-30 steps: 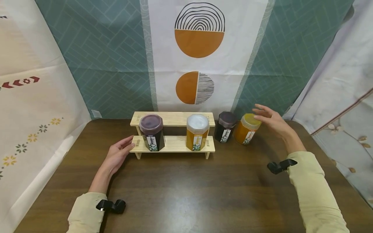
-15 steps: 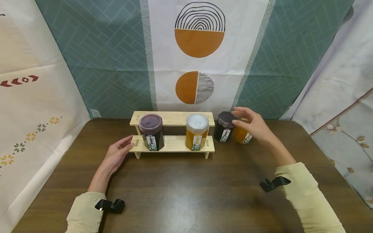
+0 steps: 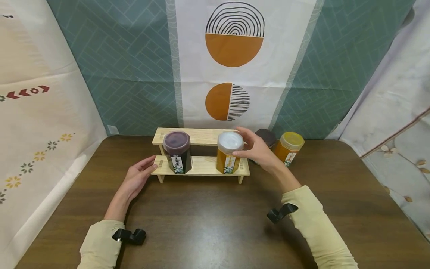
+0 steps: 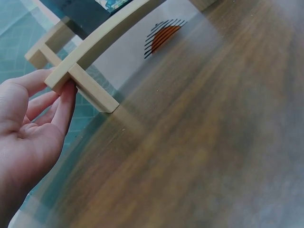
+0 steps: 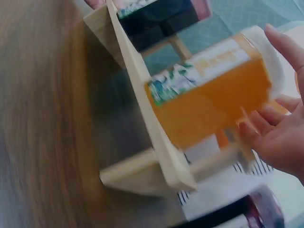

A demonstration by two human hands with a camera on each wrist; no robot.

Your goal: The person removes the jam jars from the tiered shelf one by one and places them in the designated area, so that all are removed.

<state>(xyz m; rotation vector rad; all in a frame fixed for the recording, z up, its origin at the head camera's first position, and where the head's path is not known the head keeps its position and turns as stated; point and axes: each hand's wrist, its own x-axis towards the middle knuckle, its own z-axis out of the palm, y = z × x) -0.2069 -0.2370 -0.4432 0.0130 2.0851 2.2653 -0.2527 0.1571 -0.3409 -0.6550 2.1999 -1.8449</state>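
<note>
My left hand (image 3: 140, 175) holds the left end of a two-tier wooden rack (image 3: 203, 161); in the left wrist view the thumb lies on the board and fingers are beneath it. On the lower tier stand a dark jar with a purple lid (image 3: 177, 151) and an amber jar with a white lid (image 3: 226, 158). My right hand (image 3: 256, 149) is at the amber jar's right side. Its thumb overlaps the front of the lid and its fingers spread behind. In the right wrist view the thumb and fingers are spread about the lid end of that amber jar (image 5: 213, 102).
Right of the rack stand another dark jar (image 3: 267, 137), partly hidden by my right hand, and an amber jar with a yellow lid (image 3: 290, 147). A patterned cloth (image 3: 134, 67) hangs behind the brown wooden table (image 3: 201, 216).
My right hand has moved left from the yellow-lidded jar, past the dark jar beside the rack, to the white-lidded jar. My left hand stays on the rack's end.
</note>
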